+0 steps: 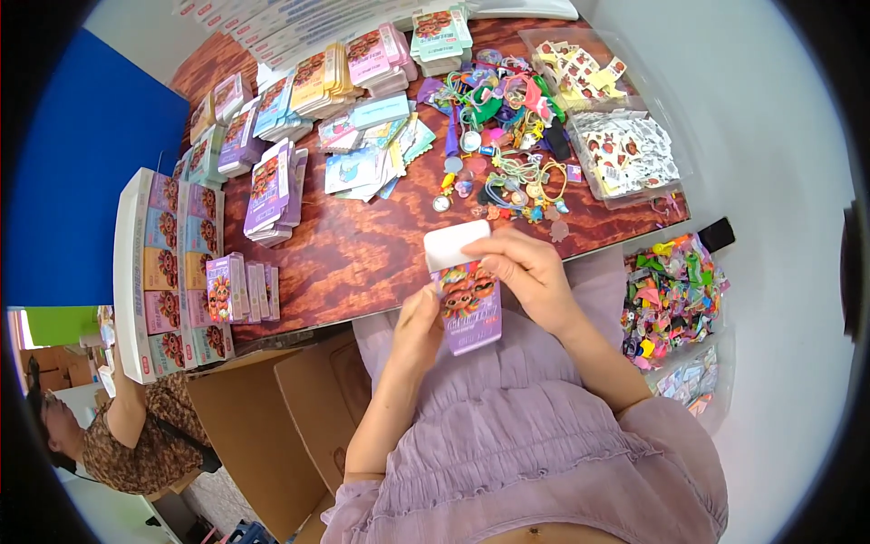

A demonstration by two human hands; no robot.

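Note:
Above my lap, at the table's front edge, I hold a small purple box (473, 317) printed with colourful furry characters. Its white flap (456, 243) stands up at the far end. My left hand (419, 319) grips the box's left edge, fingers closed on it. At the upper right side my right hand (528, 270) is closed too, with thumb and fingertips pinching the box where the flap begins. Whether anything is inside the box cannot be seen.
Flattened box stacks (272, 195) stand along the left and back. Picture cards (367, 163) lie mid-table beside a heap of small trinkets (503, 109). Clear trays hold stickers (630, 150). A bin of plastic toys (671, 304) sits right, a cardboard box (245, 435) below left, another person (127, 426) beyond.

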